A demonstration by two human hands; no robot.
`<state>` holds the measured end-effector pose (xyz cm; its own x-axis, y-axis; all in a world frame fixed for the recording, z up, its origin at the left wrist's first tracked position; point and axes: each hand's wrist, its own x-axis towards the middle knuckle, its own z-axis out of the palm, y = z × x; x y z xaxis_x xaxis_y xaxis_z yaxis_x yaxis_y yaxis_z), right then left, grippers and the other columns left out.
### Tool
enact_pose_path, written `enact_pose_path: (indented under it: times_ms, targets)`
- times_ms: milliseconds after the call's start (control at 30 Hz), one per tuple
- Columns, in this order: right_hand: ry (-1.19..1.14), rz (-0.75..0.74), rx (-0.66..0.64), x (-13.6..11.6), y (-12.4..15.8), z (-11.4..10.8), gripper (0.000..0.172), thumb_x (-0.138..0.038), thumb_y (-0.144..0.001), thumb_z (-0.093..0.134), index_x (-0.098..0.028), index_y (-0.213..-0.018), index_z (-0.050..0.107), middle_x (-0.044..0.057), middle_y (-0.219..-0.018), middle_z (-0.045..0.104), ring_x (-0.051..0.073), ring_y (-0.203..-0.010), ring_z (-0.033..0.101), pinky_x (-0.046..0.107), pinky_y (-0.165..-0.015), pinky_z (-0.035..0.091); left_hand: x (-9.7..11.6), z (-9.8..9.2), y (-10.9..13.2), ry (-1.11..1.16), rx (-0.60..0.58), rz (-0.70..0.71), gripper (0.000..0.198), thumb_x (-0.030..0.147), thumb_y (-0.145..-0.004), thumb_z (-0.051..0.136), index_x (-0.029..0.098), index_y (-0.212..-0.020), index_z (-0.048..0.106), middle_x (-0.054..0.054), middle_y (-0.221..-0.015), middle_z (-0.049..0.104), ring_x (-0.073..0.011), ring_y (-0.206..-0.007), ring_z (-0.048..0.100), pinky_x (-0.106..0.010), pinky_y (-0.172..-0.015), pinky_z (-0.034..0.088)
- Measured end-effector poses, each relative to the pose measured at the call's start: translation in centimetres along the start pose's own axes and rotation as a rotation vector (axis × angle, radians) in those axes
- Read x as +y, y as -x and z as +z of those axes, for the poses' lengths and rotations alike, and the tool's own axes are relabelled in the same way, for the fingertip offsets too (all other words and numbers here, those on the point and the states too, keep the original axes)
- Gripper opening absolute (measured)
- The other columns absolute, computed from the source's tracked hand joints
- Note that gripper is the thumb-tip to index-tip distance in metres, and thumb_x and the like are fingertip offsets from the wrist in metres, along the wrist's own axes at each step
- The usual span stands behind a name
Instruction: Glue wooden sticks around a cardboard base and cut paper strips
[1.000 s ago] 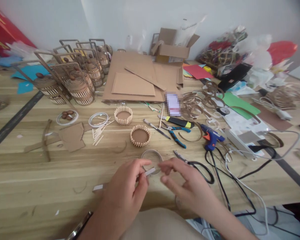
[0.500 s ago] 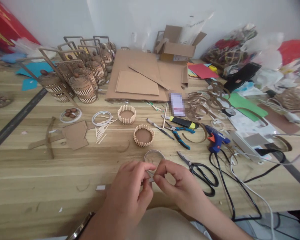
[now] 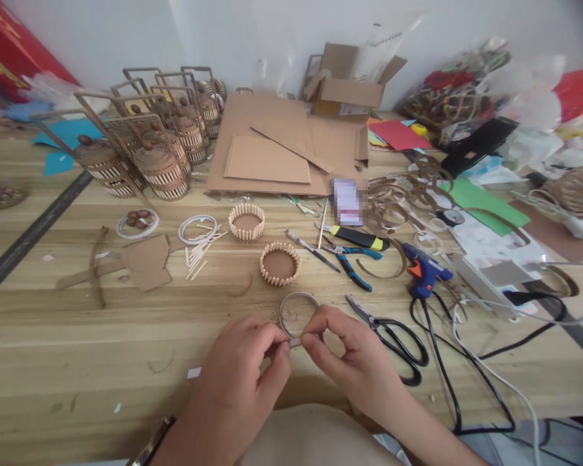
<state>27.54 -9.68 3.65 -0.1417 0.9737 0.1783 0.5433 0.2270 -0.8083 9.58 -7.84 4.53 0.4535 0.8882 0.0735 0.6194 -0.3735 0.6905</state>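
My left hand (image 3: 245,375) pinches one end of a short visible stretch of narrow cardboard strip (image 3: 295,342) between thumb and forefinger. Close by on the right, my right hand (image 3: 354,356) pinches the same strip, fingertips closed. Just beyond the fingers is a thin ring (image 3: 298,294), partly hidden by my right hand; whether the strip joins it I cannot tell. Farther out stand two round cardboard bases edged with short upright sticks, a nearer one (image 3: 280,265) and a farther one (image 3: 247,223). Black-handled scissors (image 3: 393,336) lie right of my right hand.
A blue glue gun (image 3: 425,272), pliers (image 3: 354,262), a utility knife (image 3: 359,237) and a pen (image 3: 313,250) lie to the right. Cables run along the right side. Loose sticks (image 3: 195,259) and several lidded stick baskets (image 3: 160,171) are left, with cardboard sheets (image 3: 267,162) at the back.
My fingertips have shifted slightly and the strip between them now shows more plainly. My left hand has moved a little left and down. The tools lie as before.
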Motion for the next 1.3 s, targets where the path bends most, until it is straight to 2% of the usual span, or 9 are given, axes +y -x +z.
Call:
enact_pose_path:
  times_ms: [100,167,233,467,900,1067,1300]
  targets:
    - [0.065,-0.088,0.148,0.0,0.2,-0.1,0.004,-0.019,-0.086,0.061,-0.023,-0.087,0.059,-0.002,-0.075,0.062,0.014,-0.067,0.059,0.026,-0.063,0.046,0.1,-0.1,-0.2,0.012,0.028,-0.025,0.021,0.017,-0.085,0.045,0.021,-0.069,0.058,-0.001,-0.067,0.065,-0.0174,-0.065,0.062,-0.028,-0.059,0.046]
    - [0.162,-0.19,0.271,-0.3,0.5,0.0,0.011,-0.017,-0.085,0.063,-0.023,-0.093,0.06,0.0,-0.081,0.062,0.016,-0.074,0.06,0.027,-0.066,0.046,0.1,-0.1,-0.2,0.026,0.042,-0.04,0.022,0.018,-0.086,0.046,0.022,-0.068,0.058,0.0,-0.065,0.065,-0.0172,-0.064,0.062,-0.027,-0.058,0.045]
    - [0.258,-0.274,0.312,-0.7,0.7,0.2,0.012,-0.013,-0.085,0.062,-0.023,-0.092,0.062,0.001,-0.08,0.062,0.016,-0.075,0.06,0.029,-0.068,0.044,0.2,-0.1,-0.3,0.039,0.06,-0.04,0.022,0.019,-0.086,0.046,0.022,-0.068,0.058,0.0,-0.065,0.064,-0.0169,-0.063,0.061,-0.027,-0.058,0.044]
    - [0.314,-0.231,0.296,-1.2,0.6,1.6,0.012,-0.012,-0.087,0.059,-0.022,-0.083,0.066,0.0,-0.073,0.063,0.016,-0.071,0.06,0.032,-0.068,0.04,0.3,0.1,-0.2,0.044,0.117,0.04,0.019,0.016,-0.086,0.048,0.022,-0.071,0.059,0.0,-0.068,0.064,-0.0158,-0.066,0.061,-0.026,-0.061,0.045]
    - [0.272,-0.205,0.247,-1.3,0.9,1.6,0.014,-0.009,-0.085,0.058,-0.02,-0.081,0.065,-0.001,-0.071,0.061,0.014,-0.069,0.06,0.029,-0.066,0.043,0.3,0.3,0.0,-0.145,0.144,0.255,0.022,0.011,-0.091,0.046,0.018,-0.075,0.059,-0.002,-0.068,0.067,-0.0187,-0.069,0.062,-0.031,-0.065,0.044]
    - [0.298,-0.23,0.232,-1.3,0.9,1.6,0.012,-0.008,-0.086,0.058,-0.018,-0.082,0.065,0.001,-0.074,0.061,0.015,-0.072,0.058,0.029,-0.067,0.042,0.2,0.3,0.1,-0.183,0.144,0.288,0.023,0.011,-0.092,0.045,0.017,-0.074,0.06,-0.005,-0.072,0.069,-0.0211,-0.073,0.063,-0.034,-0.067,0.046]
    - [0.229,-0.224,0.173,-1.1,1.0,1.2,0.016,-0.007,-0.087,0.055,-0.019,-0.085,0.065,0.001,-0.076,0.062,0.015,-0.073,0.059,0.029,-0.068,0.043,0.2,0.3,0.2,-0.169,0.18,0.294,0.023,0.011,-0.091,0.045,0.017,-0.074,0.059,-0.004,-0.07,0.067,-0.0204,-0.072,0.062,-0.033,-0.066,0.045]
